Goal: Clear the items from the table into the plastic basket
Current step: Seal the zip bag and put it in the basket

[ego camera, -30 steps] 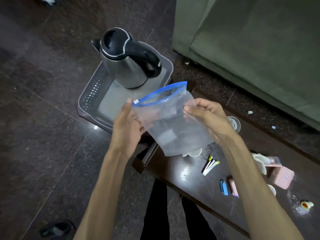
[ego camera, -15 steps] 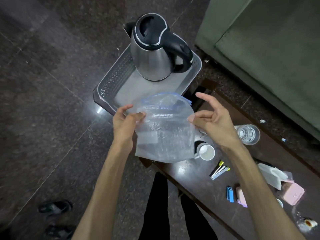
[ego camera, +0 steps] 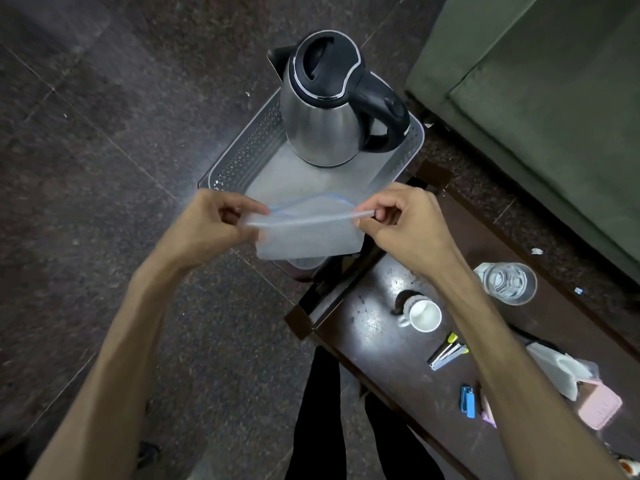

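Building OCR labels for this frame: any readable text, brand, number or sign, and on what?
None readable.
kettle: no legible brand or marking.
zip bag, held by left hand and right hand: no print visible.
pink case: faint marks, too small to read.
blue stapler: no legible text.

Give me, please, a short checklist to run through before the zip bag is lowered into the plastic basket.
1. Both hands hold the zip bag: ok; left hand and right hand pinch its top corners.
2. Bag is over the plastic basket: ok, above its near end.
3. Free floor in the basket: ok; the electric kettle stands at the far end.
4. Bag sealed: cannot tell.
5. Bag empty: cannot tell.
6. Table cleared: not ok; white cup and glass remain.
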Demonstrator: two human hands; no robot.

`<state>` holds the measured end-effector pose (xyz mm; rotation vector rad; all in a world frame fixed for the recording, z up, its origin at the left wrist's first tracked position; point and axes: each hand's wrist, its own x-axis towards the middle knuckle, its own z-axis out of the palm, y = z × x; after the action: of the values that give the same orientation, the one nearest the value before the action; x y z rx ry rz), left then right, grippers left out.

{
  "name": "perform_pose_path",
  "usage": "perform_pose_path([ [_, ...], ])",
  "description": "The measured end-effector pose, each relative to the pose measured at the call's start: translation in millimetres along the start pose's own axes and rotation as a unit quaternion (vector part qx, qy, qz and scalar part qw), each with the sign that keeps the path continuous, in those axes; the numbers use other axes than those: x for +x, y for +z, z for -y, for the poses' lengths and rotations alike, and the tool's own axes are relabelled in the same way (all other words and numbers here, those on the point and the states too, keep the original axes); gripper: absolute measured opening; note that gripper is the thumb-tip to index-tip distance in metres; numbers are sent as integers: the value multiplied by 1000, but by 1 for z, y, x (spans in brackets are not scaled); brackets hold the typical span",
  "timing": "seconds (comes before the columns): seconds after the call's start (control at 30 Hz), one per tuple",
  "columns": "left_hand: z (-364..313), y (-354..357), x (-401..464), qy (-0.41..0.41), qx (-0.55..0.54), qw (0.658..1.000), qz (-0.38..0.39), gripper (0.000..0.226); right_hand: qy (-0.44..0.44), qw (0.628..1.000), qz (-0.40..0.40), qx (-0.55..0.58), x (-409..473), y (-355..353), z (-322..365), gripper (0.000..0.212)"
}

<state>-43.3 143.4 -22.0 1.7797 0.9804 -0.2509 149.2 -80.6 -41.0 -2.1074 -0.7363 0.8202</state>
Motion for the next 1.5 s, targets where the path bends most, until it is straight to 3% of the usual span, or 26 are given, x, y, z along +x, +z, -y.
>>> perform_pose_path([
  [0.07, 3, -5, 15, 13, -10, 999, -41, 14, 25, 1000, -8, -9, 12, 7, 0, 3],
  [0.13, 5, -8, 33, 18, -51, 996, -65, 4, 84, 996, 11, 7, 23, 15, 0, 12],
  [0.27, 4, 0, 76, 38, 36, 982, -179, 13, 161, 985, 15, 60, 44, 48, 5, 3],
  [0.37, 4, 16, 99, 61, 158, 966, -194, 27, 190, 982, 3, -11, 57, 72, 8, 26],
  [0.47, 4, 27, 104, 88, 245, 951, -166, 52, 181, 967, 29, -178, 61, 89, 8, 46],
  [0.53, 7, 33, 98, 134, 271, 932, -200, 49, 138, 956, 15, -257, 57, 96, 9, 59],
  [0.6, 12, 38, 90, 177, 277, 916, -228, 38, 51, 963, -39, -263, 52, 101, 10, 53],
  [0.63, 15, 41, 85, 191, 282, 914, -221, 34, 5, 968, -54, -246, 49, 103, 11, 43],
  [0.7, 24, 47, 79, 191, 300, 920, -165, 31, -48, 972, -14, -229, 46, 109, 11, 33],
  [0.77, 37, 52, 78, 161, 343, 920, -99, 33, -39, 964, 84, -248, 45, 117, 6, 39],
  [0.83, 45, 59, 80, 129, 379, 913, -72, 33, -16, 952, 132, -277, 45, 121, -1, 41],
  [1.0, 45, 70, 87, 104, 417, 900, -72, 35, -21, 954, 110, -279, 44, 126, -6, 39],
  [1.13, 37, 81, 75, 126, 398, 900, -127, 36, -43, 980, 21, -193, 24, 111, -9, 38],
  [1.3, 23, 136, 24, 212, 226, 904, -293, 16, 6, 984, -179, -21, -38, 78, -43, 14],
  [1.37, 21, 178, -3, 240, 188, 908, -286, 10, 60, 973, -224, 10, -69, 62, -72, 14],
  [1.5, 23, 266, -50, 249, 170, 936, -181, 12, 183, 947, -264, 11, -134, 35, -132, 15],
])
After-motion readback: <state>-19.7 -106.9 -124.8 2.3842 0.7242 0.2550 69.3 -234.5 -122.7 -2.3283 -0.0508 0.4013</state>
